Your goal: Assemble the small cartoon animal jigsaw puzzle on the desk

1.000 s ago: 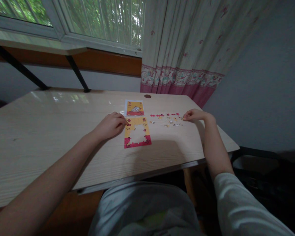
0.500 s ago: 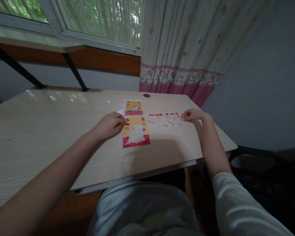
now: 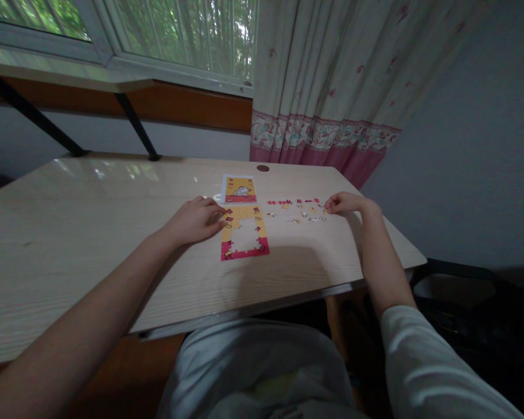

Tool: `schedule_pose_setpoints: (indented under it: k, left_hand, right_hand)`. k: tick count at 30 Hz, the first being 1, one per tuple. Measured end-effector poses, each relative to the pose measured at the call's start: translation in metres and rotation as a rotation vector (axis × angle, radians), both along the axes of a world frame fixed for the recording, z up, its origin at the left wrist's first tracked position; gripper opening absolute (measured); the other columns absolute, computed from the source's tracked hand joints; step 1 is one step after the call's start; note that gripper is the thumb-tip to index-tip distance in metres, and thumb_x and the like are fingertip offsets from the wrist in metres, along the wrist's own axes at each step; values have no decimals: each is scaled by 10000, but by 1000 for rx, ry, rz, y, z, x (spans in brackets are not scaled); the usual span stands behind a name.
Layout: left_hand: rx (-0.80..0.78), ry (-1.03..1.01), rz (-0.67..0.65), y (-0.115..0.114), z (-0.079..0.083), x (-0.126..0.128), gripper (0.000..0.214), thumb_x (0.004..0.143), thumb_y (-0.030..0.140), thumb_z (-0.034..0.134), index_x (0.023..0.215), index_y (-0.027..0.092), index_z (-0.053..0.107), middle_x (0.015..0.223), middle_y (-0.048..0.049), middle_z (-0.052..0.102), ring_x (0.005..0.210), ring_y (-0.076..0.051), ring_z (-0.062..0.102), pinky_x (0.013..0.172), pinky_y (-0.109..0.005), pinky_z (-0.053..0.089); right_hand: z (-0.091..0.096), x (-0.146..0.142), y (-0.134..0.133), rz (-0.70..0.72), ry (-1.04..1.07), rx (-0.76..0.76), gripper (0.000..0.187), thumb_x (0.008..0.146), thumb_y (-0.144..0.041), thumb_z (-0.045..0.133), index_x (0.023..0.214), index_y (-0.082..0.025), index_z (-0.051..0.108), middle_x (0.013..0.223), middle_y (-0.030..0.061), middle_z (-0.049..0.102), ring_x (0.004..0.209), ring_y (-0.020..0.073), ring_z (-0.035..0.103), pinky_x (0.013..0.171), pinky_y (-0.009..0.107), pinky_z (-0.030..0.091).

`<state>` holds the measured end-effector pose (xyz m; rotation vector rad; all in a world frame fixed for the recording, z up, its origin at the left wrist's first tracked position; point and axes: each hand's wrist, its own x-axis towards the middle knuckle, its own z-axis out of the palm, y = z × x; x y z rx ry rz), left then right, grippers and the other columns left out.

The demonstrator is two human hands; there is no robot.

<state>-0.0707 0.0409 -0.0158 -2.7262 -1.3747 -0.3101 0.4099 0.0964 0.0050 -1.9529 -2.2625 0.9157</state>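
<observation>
A partly built jigsaw (image 3: 244, 236) lies on the pale wooden desk (image 3: 91, 233); its yellow and red border is joined and the middle is bare. My left hand (image 3: 195, 220) rests with curled fingers on the puzzle's left edge. My right hand (image 3: 343, 203) is pinched at the right end of several loose pieces (image 3: 297, 210) scattered to the right of the puzzle; what it pinches is too small to name. A small reference picture (image 3: 239, 189) of the same design lies just beyond the puzzle.
A round cable hole (image 3: 262, 168) sits near the desk's far edge. A floral curtain (image 3: 327, 87) hangs behind, beside a window (image 3: 166, 35) with a sill shelf on black brackets (image 3: 135, 125). The desk's right edge drops off past my right hand.
Both hands stay almost where they were. The view has shifted slightly; my left fingers look a little more extended onto the puzzle edge.
</observation>
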Motion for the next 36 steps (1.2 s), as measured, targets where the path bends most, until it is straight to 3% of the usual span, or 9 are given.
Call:
schedule_pose_setpoints:
  k: [5,19,36]
  left_hand:
    - [-56,-5,25,-1,-1,2,624,844,598,424,1204,144,656,1171,-171,628,1049,-326,585,907,-449,460]
    - [-66,-4,45,-1,1,0,650,850,633,398,1231,169,647,1175,-157,631,1062,-332,570,941,-464,435]
    - [-48,46,88,0,-1,-1,570,877,548,395,1216,170,654,1161,-159,636,1060,-341,568,896,-445,438]
  right_hand:
    - [-2,3,3,22,2,3,473,552,-523,753,840,-154,690,717,26,640,649,131,506,626,260,396]
    - [-3,6,5,28,17,-1,469,558,-527,750,842,-158,699,780,42,680,692,144,543,673,263,422]
    - [4,-3,-2,-37,-50,75,329,661,-446,670,790,-143,682,730,53,658,669,146,551,653,265,430]
